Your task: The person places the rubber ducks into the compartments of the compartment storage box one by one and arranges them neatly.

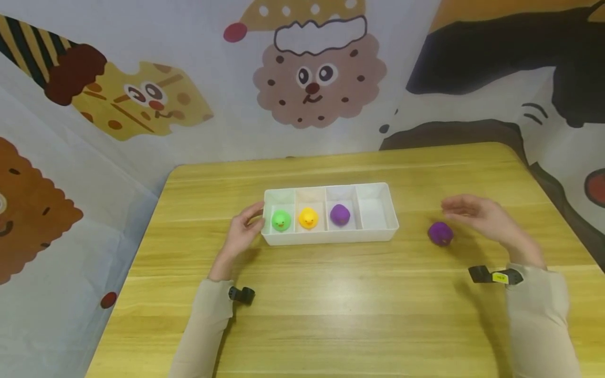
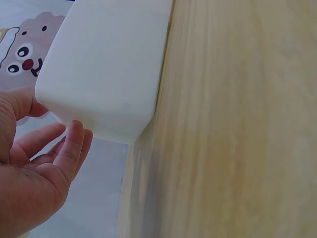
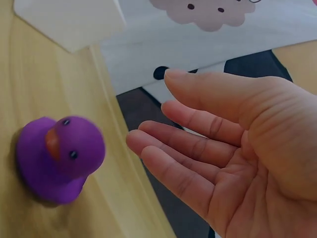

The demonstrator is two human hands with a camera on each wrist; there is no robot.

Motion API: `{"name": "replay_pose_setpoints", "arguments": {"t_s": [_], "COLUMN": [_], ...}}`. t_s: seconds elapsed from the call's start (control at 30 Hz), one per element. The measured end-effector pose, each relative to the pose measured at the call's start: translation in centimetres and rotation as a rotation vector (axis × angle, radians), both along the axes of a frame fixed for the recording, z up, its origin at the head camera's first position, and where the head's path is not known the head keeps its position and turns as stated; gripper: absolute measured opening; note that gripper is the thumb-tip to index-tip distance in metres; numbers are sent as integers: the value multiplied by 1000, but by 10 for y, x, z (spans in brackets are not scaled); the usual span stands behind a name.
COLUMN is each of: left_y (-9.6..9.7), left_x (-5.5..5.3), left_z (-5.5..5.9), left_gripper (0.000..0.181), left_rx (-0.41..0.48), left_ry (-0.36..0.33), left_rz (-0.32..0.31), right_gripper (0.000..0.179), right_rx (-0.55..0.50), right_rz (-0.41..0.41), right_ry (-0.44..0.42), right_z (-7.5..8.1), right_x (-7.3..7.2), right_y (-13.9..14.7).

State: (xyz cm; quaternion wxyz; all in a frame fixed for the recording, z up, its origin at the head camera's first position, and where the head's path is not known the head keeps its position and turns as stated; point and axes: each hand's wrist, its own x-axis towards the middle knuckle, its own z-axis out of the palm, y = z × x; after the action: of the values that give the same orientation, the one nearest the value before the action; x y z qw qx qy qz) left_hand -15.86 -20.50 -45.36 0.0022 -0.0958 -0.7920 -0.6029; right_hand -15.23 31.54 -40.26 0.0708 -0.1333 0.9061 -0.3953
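Note:
A white tray (image 1: 331,237) with four... several compartments lies on the table. My left hand (image 1: 243,231) is at its left end, loosely bent fingertips resting against the end wall (image 2: 111,116). From left to right, the tray holds a green toy duck (image 1: 281,220), a yellow toy duck (image 1: 309,218) and a round purple toy (image 1: 340,215), one per compartment. The rightmost compartment (image 1: 375,214) holds nothing. Another purple rubber duck (image 3: 64,158) stands upright on the table, right of the tray. Beside and above it my right hand (image 1: 475,215) hovers, fingers apart from the duck and relaxed.
The wooden table (image 1: 331,310) ends at a back edge close to a wall cloth (image 1: 227,136) printed with cartoon biscuits and cheese. Each wrist carries a small black camera, such as the right wrist camera (image 1: 493,275).

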Motion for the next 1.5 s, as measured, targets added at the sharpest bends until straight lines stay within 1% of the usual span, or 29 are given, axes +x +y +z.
{"name": "replay_pose_setpoints", "arguments": {"t_s": [0.1,0.3,0.4,0.47,0.67,0.73,0.83,1.07,1.13,1.23,1.27,1.37,1.47,1.5], "left_y": [0,7,9,8,1,0,-1,0,0,0,-1,-1,-1,0], "left_x": [2,10,11,10,2,1,1,1,1,1,2,2,2,2], "left_z": [3,25,27,25,5,2,1,2,2,1,0,-2,-2,-1], "left_gripper": [43,42,42,42,42,42,42,42,43,43,42,42,42,43], "left_rx": [6,-7,-23,-15,-1,-13,-25,-12,-11,-7,1,9,2,-7], "left_ry": [-2,-1,-1,0,10,15,18,7,10,42,63,90,68,49], "left_rz": [6,-8,-7,-6,-4,-1,3,6,5,2,0,-1,5,6], "right_gripper": [40,43,45,47,48,48,48,48,46,45,45,44,43,43], "right_rx": [-2,-39,-48,-39,-43,-57,-74,-117,-113,-93,-83,-76,-79,-81], "right_rz": [8,33,47,52,67,75,86,107,97,88,77,63,46,44], "right_ry": [-20,-70,-87,-91,-84,-78,-69,-61,-61,-69,-74,-91,-92,-90], "right_z": [-5,-15,-20,-22,-31,-33,-35,-39,-39,-39,-39,-38,-39,-38], "right_x": [1,5,7,7,7,7,8,9,9,8,8,9,9,10], "right_y": [2,6,7,7,9,9,9,9,9,10,10,10,9,9]}}
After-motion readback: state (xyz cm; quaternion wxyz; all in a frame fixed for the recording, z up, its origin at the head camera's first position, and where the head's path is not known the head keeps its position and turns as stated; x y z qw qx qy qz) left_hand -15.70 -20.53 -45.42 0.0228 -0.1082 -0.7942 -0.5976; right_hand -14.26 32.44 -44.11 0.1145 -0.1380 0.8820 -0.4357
